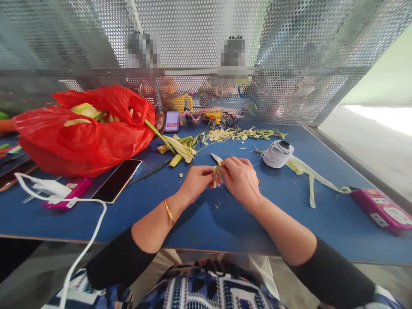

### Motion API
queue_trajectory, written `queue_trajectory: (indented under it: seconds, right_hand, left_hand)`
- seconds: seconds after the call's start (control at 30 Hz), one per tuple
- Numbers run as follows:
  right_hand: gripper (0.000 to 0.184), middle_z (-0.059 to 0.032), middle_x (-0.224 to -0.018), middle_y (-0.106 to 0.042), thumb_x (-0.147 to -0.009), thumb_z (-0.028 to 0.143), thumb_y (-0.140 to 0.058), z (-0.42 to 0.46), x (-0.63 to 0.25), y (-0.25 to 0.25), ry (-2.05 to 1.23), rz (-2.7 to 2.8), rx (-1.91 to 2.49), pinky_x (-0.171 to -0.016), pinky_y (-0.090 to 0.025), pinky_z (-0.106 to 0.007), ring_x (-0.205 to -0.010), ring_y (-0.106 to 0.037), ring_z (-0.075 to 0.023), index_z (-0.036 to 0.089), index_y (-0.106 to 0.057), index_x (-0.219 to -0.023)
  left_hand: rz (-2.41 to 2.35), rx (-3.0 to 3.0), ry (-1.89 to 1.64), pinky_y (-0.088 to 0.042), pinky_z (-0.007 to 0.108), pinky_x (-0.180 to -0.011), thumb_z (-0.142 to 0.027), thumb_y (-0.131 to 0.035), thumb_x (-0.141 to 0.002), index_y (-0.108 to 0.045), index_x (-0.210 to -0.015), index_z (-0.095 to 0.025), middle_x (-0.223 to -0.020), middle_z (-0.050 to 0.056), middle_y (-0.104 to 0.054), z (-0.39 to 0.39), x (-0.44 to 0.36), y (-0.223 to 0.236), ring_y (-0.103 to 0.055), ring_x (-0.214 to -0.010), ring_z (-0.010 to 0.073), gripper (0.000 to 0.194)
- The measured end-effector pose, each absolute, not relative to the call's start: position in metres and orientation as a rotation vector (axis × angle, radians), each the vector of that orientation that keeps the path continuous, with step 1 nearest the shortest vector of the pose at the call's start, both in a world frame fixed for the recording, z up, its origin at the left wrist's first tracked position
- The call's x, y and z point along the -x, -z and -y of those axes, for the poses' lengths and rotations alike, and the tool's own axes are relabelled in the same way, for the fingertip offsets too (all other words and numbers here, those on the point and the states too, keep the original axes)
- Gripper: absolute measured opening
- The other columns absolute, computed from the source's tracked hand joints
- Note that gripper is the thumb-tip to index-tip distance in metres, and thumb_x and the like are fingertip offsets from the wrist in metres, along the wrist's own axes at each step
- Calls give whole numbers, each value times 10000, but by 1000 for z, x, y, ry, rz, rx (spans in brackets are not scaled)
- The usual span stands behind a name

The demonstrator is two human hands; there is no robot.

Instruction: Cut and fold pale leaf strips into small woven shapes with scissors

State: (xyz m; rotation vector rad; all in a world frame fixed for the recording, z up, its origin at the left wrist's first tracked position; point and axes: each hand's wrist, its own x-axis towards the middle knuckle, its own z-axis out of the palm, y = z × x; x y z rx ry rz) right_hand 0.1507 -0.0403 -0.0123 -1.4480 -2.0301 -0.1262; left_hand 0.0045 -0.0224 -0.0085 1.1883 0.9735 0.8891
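Near the table's front middle, my left hand [198, 179] pinches a small pale yellow-green strip of leaf or husk [215, 183]. My right hand [241, 177] meets it there, its fingers closed on the same strip. A pointed metal blade [216, 158], apparently from scissors, sticks out beyond the right fingers; whether that hand grips it or it lies underneath, I cannot tell. To the right stands a spool of white thread [278, 154]. Pale leafy pieces [180, 148] lie in a pile behind my left hand.
A large red plastic bag [96, 146] of yellowish plant material fills the left. In front are a phone [118, 180], a magenta box [69, 195] and a white cable [101, 219]. Cut scraps [241, 134] lie before the perforated metal screen [199, 38]. Another magenta box [383, 209] sits right.
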Motion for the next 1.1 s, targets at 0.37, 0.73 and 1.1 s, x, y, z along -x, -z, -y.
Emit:
queue_trajectory:
  seconds: [0.37,0.73,1.1]
  right_hand:
    - [117,11,-665,-622,-850,205,-558,42,-144,10,-146,1816,1638,-718,-345,-280,-658,-566,-157,213,-556,-733]
    - [94,-30,-803,-674,-870,229,-570,39,-151,12,26,1767,1517,-860,-381,-346,-796,-601,-194,218,-659,-841]
    - [255,-42,-828,-670,-965,323,-510,40,-157,5,429,2107,1344,-791,-306,-347,-795,-535,-193,229,-707,-833]
  left_hand:
    - [-921,-972,-812,-501,253,-597,-322,-851,-535,-743,-717,-141,-663,46,-712,22,-4,15,-660,-616,156,279]
    - [-1020,-877,-883,-498,229,-600,-236,-846,-594,-729,-754,-142,-700,36,-728,22,-4,15,-646,-593,117,220]
    - [-1014,-732,-990,-504,200,-578,-103,-726,-725,-676,-698,-137,-662,17,-693,17,0,6,-629,-566,88,66]
